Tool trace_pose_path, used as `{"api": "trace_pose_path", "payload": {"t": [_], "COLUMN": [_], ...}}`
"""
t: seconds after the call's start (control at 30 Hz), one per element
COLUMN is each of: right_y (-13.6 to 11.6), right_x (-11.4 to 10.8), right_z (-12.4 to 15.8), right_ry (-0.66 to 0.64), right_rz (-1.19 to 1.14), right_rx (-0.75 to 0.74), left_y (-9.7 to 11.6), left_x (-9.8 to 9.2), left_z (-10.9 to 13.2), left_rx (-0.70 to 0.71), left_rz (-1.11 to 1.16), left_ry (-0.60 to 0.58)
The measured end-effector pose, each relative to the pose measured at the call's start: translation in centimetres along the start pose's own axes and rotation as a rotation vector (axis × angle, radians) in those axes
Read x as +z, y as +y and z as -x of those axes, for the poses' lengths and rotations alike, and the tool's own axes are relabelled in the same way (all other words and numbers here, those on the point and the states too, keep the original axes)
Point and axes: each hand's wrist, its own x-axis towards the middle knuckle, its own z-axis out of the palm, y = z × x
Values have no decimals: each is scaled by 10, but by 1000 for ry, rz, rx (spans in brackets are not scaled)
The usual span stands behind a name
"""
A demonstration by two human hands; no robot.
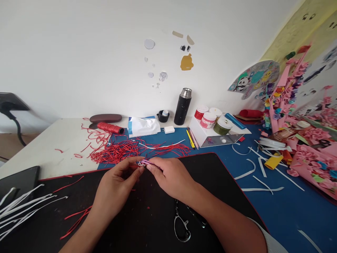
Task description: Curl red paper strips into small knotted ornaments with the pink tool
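Above the black mat, my left hand [116, 186] pinches a small white and pink-purple looped piece [142, 163] between thumb and fingers. It looks like knotted cord, but is too small to make out fully. My right hand [173, 175] closes on its other side, thumb and forefinger pressed together, hiding part of it. Just beyond both hands lies a heap of cut red cords [118, 151]. Under my right forearm are what look like metal scissors [182, 228], partly covered. Several red cords [76, 221] lie beside my left wrist.
Behind stand a black thermos [183, 107], a red thread spool [110, 128], a tissue pack [144, 126] and several lidded jars [209, 120] on a white box. White strips [23, 211] lie at left, more white strips [263, 189] at right, near pink paper flowers [316, 161].
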Motion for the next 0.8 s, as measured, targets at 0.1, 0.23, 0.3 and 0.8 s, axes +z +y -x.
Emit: {"api": "trace_pose_path", "payload": {"t": [0.1,0.23,0.3,0.8], "right_y": [0,1,1,5], "right_x": [0,0,1,1], "right_z": [0,0,0,-2], "right_ry": [-3,-5,1,76], "right_rz": [-3,-8,-13,-252], "right_rx": [5,3,-3,36], "left_y": [1,2,2,1], "left_x": [0,0,0,-3], "left_z": [0,0,-1,-5], "left_rx": [-2,7,18,-50], "left_rz": [19,20,17,158], "left_ry": [6,9,13,-6]}}
